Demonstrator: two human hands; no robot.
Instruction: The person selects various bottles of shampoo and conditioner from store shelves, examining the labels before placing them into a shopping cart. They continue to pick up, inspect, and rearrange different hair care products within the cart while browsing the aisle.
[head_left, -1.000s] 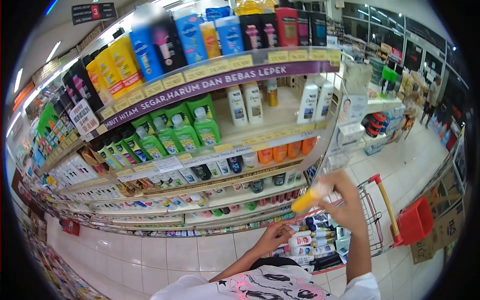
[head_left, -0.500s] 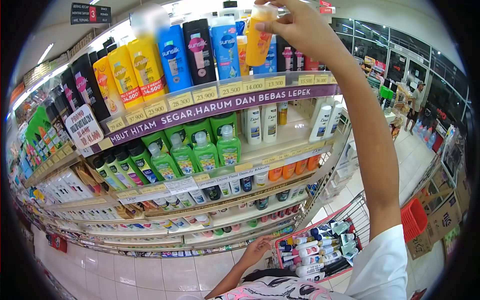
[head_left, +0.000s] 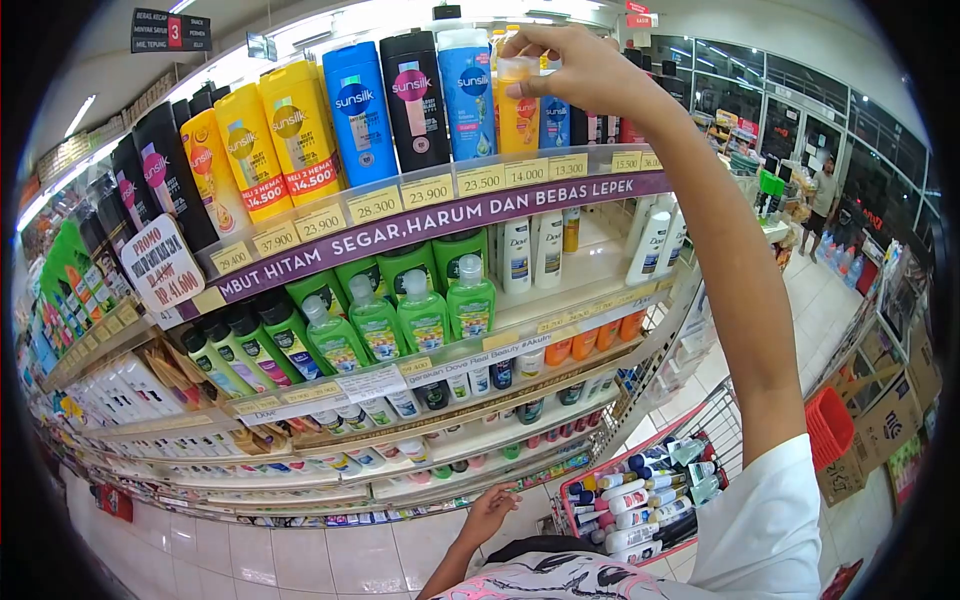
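Note:
My right hand [head_left: 565, 75] reaches up to the top shelf, its fingers closed round the cap end of a small yellow-orange shampoo bottle [head_left: 519, 118]. The bottle stands upright among the top-row bottles, behind the price strip [head_left: 526, 173]. To its left is a light blue Sunsilk bottle [head_left: 468, 100], and a smaller blue bottle [head_left: 555, 124] is on its right. Low in the view, my left hand [head_left: 491, 511] hangs with its fingers apart and nothing in it, left of the cart [head_left: 572, 517].
Green bottles [head_left: 425, 318] and white Dove bottles [head_left: 516, 255] fill the shelf below. The cart holds several bottles and tubes. Red baskets [head_left: 829, 430] and cardboard boxes [head_left: 890, 425] are at the right. A person [head_left: 822, 205] stands in the far aisle.
My right hand has lowered the yellow-orange bottle from above the price strip into the top row. The view has shifted slightly, and my left hand's fingers are raised a little.

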